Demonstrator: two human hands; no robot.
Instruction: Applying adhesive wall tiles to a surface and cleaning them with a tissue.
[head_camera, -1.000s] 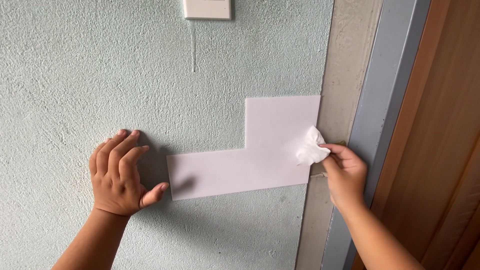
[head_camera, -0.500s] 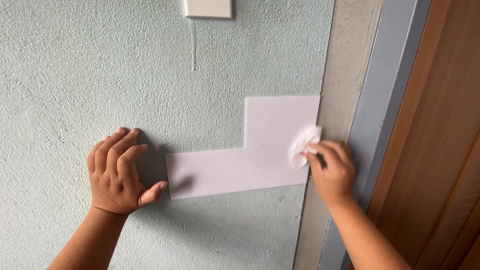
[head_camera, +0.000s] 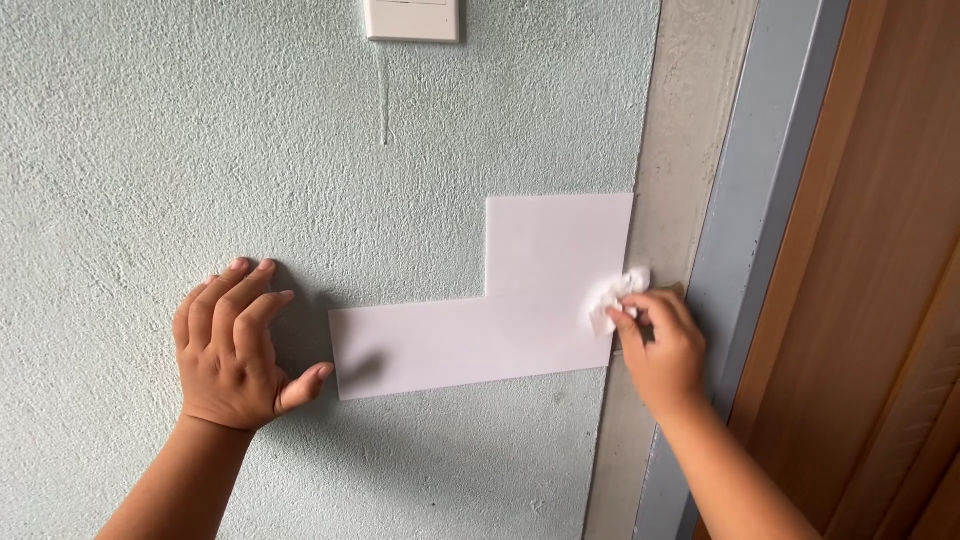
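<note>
Closest to us, our left hand (head_camera: 235, 350) rests open and flat on the pale green textured wall (head_camera: 150, 150), just left of the white L-shaped paper (head_camera: 500, 320) stuck there. Our right hand (head_camera: 665, 345) pinches a small crumpled white wad (head_camera: 612, 296) against the paper's right edge. Beyond that run a grey door frame (head_camera: 760, 200) and a wooden door (head_camera: 880, 250), with a white switch plate (head_camera: 412, 18) up top.

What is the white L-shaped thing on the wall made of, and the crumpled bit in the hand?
The L-shaped sheet looks like thin, smooth, matte paper or sticker film: flat, with crisp straight edges. The crumpled wad in the right hand seems to be soft tissue or cloth, judging by its wrinkles. The wall looks like rough, grainy painted plaster.
</note>
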